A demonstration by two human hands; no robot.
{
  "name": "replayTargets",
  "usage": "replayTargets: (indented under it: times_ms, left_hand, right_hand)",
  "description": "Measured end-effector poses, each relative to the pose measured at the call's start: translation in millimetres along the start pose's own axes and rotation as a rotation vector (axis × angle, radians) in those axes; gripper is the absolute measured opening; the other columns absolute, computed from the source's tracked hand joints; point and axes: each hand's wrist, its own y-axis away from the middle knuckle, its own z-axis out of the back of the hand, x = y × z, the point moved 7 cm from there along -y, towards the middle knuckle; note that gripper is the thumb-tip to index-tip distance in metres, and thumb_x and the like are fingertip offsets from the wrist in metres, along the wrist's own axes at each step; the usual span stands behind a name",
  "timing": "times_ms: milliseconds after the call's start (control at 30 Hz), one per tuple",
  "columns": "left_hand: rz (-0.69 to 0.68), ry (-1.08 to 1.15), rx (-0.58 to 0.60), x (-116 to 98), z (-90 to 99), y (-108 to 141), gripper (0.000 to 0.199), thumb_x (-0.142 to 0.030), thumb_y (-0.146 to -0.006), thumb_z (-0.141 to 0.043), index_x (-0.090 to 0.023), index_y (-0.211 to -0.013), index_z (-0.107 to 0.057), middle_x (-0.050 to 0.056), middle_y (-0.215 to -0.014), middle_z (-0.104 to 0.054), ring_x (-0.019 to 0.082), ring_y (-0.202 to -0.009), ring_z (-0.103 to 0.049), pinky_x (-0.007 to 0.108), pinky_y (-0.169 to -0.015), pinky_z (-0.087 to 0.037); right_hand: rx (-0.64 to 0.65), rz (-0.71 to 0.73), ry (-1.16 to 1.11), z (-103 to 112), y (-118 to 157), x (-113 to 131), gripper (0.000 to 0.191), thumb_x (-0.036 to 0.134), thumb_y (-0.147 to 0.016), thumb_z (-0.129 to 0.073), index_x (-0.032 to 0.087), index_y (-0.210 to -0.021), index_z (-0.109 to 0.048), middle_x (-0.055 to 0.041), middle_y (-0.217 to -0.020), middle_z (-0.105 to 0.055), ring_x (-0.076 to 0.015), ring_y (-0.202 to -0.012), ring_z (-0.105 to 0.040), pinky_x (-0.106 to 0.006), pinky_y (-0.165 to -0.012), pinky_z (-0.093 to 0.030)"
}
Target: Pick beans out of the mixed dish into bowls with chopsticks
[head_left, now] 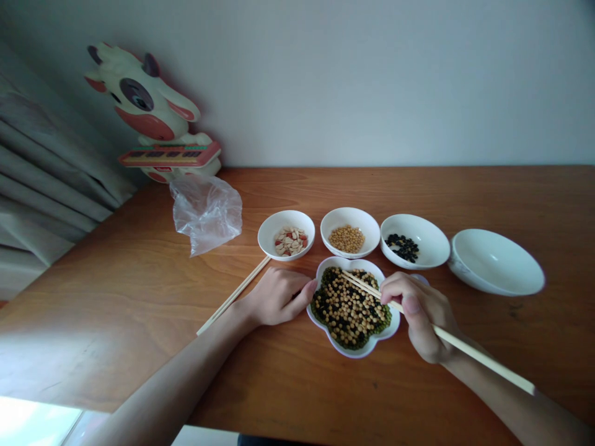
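My right hand is closed around a pair of chopsticks, whose tips touch the beans in a flower-shaped bowl. That bowl holds a mix of yellow soybeans, black beans and small green beans. At its left rim, my left hand grips the edge with the thumb; the other fingers are curled and partly hidden. No bean shows clearly between the chopstick tips. Just behind are a bowl of soybeans, a bowl of black beans and a bowl of pale and reddish flat pieces.
An empty white bowl stands tilted at the right. A second pair of chopsticks lies beside my left forearm. Farther left are a crumpled clear plastic bag and a cow-shaped toy keyboard against the wall. A curtain hangs at the left.
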Motion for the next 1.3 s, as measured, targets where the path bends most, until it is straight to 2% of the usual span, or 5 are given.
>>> replayTargets:
  times_ms: [333, 600, 867, 1067, 1300]
  left_hand:
    - [0.013, -0.015, 0.003, 1.6, -0.2, 0.6, 0.049, -0.036, -0.113, -0.029, -0.019, -0.072, -0.048, 0.004, -0.070, -0.063, 0.014, -0.062, -0.052, 0.027, -0.066, -0.039]
    - [0.021, -0.003, 0.015, 0.9, 0.0, 0.0, 0.048, -0.036, -0.113, -0.028, -0.019, -0.072, -0.047, 0.004, -0.072, -0.063, 0.014, -0.063, -0.051, 0.028, -0.067, -0.039]
    - [0.011, 0.002, 0.013, 1.1, -0.4, 0.3, 0.048, -0.035, -0.114, -0.028, -0.019, -0.073, -0.047, 0.004, -0.072, -0.062, 0.014, -0.063, -0.050, 0.029, -0.067, -0.038]
    - [0.001, 0.013, 0.006, 1.5, -0.8, 1.1, 0.047, -0.034, -0.114, -0.029, -0.019, -0.073, -0.047, 0.003, -0.072, -0.061, 0.013, -0.062, -0.049, 0.029, -0.066, -0.037]
    - [0.012, 0.017, 0.020, 3.0, -1.9, 1.5, 0.046, -0.034, -0.114, -0.030, -0.019, -0.074, -0.046, 0.003, -0.073, -0.062, 0.013, -0.063, -0.050, 0.029, -0.066, -0.037]
  right_hand:
    - [-0.059, -0.110, -0.122, -3.0, 6.7, -12.0, 0.049, 0.054, -0.112, -0.028, 0.026, -0.093, -0.065, -0.0054, -0.085, -0.067, -0.0235, -0.075, -0.060, -0.038, -0.067, -0.043]
    - [0.014, -0.077, -0.033, -4.4, 0.9, -3.4, 0.035, 0.040, -0.113, -0.035, 0.025, -0.098, -0.063, -0.0047, -0.089, -0.069, -0.0235, -0.085, -0.067, -0.040, -0.078, -0.047]
    - [-0.001, -0.024, -0.013, -5.8, 0.5, -1.5, 0.030, 0.026, -0.112, -0.039, 0.024, -0.107, -0.069, -0.0051, -0.097, -0.071, -0.0225, -0.092, -0.069, -0.039, -0.084, -0.048]
    - [0.030, 0.033, 0.006, -9.1, 0.6, 0.9, 0.030, 0.035, -0.112, -0.039, 0.023, -0.103, -0.066, -0.0050, -0.096, -0.071, -0.0232, -0.092, -0.067, -0.039, -0.083, -0.044]
    - [0.074, 0.054, 0.066, -12.9, -1.2, 2.7, 0.028, 0.033, -0.112, -0.038, 0.023, -0.103, -0.063, -0.0043, -0.097, -0.072, -0.0221, -0.090, -0.066, -0.039, -0.083, -0.041]
